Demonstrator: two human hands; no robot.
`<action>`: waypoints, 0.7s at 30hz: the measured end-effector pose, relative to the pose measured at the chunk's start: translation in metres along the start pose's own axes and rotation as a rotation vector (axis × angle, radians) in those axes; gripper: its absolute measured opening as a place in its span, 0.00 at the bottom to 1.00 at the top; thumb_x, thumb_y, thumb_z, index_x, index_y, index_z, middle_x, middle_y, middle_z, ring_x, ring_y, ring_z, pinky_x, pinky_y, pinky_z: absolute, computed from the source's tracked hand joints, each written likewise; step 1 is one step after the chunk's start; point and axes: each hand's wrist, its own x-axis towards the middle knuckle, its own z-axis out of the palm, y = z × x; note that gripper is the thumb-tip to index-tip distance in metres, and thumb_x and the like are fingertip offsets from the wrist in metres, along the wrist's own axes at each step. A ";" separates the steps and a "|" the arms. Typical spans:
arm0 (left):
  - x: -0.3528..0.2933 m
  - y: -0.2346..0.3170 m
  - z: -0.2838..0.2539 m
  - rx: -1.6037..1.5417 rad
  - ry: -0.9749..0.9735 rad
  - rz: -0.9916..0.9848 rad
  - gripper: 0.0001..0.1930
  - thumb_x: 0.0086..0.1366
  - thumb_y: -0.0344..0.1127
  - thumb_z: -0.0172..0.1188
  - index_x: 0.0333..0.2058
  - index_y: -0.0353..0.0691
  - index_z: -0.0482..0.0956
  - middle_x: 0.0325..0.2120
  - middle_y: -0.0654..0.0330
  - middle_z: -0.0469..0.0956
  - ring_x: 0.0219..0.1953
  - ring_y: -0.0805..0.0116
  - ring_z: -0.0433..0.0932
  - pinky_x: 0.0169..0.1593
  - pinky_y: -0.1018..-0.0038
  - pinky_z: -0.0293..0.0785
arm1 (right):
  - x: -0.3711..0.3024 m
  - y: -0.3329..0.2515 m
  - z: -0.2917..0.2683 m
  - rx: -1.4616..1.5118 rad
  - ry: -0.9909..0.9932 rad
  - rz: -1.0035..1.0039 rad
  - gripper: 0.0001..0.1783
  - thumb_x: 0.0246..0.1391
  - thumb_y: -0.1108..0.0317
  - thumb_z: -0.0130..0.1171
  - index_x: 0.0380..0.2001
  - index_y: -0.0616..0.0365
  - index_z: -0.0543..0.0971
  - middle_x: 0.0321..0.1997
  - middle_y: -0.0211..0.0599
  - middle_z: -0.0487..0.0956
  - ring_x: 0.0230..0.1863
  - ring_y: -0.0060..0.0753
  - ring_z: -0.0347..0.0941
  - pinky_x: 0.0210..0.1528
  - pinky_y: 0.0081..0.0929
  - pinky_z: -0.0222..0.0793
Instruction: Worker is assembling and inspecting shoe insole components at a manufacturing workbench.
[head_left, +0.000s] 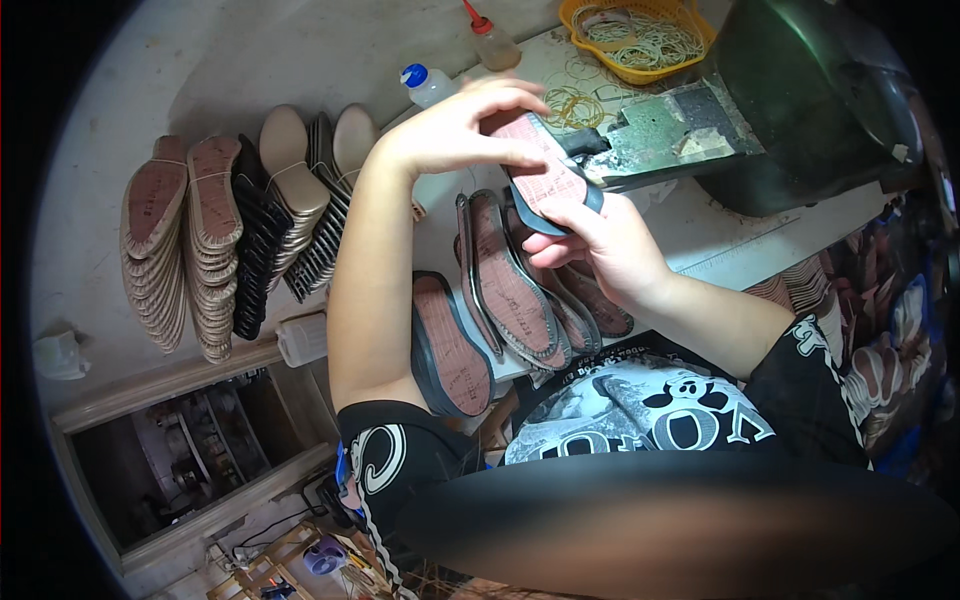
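Note:
Both my hands are on a shoe insole [556,182] with a pink printed face and a dark edge. My left hand [455,130] grips its far end, thumb on the pink face, the other fingers partly blurred. At the near end, my right hand [618,252] pinches it, thumb on top and fingers curled below. The insole is held tilted beside the green metal bed of a sewing machine [640,150]; whether they touch I cannot tell. Below my hands, several similar insoles [512,275] lie on the white table, with one more insole [452,350] beside my left forearm.
Stacks of bundled insoles [155,215] stand at the left, beside black ones [258,260]. A blue-capped bottle [428,85], a red-tipped bottle [492,45] and a yellow basket [640,72] of bands stand at the back. An opening [190,460] shows machinery at lower left.

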 end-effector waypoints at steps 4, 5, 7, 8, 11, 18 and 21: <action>0.012 0.001 -0.004 -0.040 -0.113 -0.133 0.19 0.52 0.43 0.69 0.37 0.39 0.74 0.35 0.63 0.72 0.41 0.73 0.68 0.46 0.75 0.66 | -0.001 -0.006 0.002 -0.037 0.057 0.045 0.20 0.58 0.56 0.56 0.43 0.64 0.77 0.33 0.42 0.81 0.30 0.25 0.80 0.34 0.19 0.75; 0.013 0.000 -0.008 -0.173 -0.199 -0.211 0.17 0.52 0.42 0.69 0.33 0.38 0.73 0.28 0.67 0.72 0.33 0.78 0.69 0.39 0.79 0.68 | 0.000 -0.008 0.002 -0.041 0.062 0.051 0.20 0.58 0.56 0.56 0.43 0.64 0.77 0.33 0.42 0.81 0.30 0.25 0.80 0.34 0.19 0.75; 0.005 0.000 -0.006 -0.207 -0.176 -0.248 0.16 0.53 0.41 0.69 0.32 0.38 0.73 0.25 0.69 0.71 0.30 0.81 0.68 0.34 0.81 0.67 | 0.001 -0.010 0.002 -0.044 0.027 0.080 0.23 0.59 0.53 0.55 0.44 0.65 0.76 0.34 0.44 0.81 0.32 0.27 0.80 0.35 0.19 0.76; -0.003 0.002 -0.005 -0.231 -0.154 -0.291 0.15 0.54 0.39 0.68 0.30 0.37 0.72 0.22 0.71 0.71 0.27 0.83 0.67 0.30 0.83 0.66 | 0.001 -0.011 0.003 -0.046 0.026 0.087 0.23 0.59 0.53 0.55 0.44 0.65 0.76 0.34 0.44 0.81 0.32 0.27 0.80 0.35 0.19 0.76; -0.012 0.016 0.003 -0.317 -0.133 -0.385 0.12 0.59 0.38 0.64 0.30 0.36 0.72 0.23 0.71 0.71 0.27 0.83 0.67 0.30 0.83 0.66 | 0.002 -0.015 0.000 -0.078 0.028 0.120 0.26 0.59 0.50 0.53 0.44 0.66 0.76 0.35 0.44 0.81 0.33 0.29 0.80 0.37 0.20 0.76; -0.028 0.029 0.026 -0.468 -0.049 -0.473 0.12 0.62 0.40 0.61 0.30 0.35 0.74 0.23 0.70 0.71 0.28 0.83 0.66 0.32 0.82 0.66 | 0.000 -0.025 -0.003 -0.119 0.015 0.118 0.26 0.60 0.48 0.51 0.43 0.65 0.76 0.36 0.45 0.81 0.35 0.30 0.81 0.38 0.22 0.76; -0.035 0.029 0.039 -0.491 0.004 -0.481 0.15 0.62 0.43 0.61 0.27 0.37 0.75 0.20 0.72 0.71 0.23 0.84 0.65 0.27 0.83 0.63 | -0.002 -0.030 -0.001 -0.136 0.028 0.138 0.25 0.60 0.49 0.52 0.41 0.63 0.77 0.36 0.42 0.81 0.34 0.28 0.80 0.36 0.20 0.76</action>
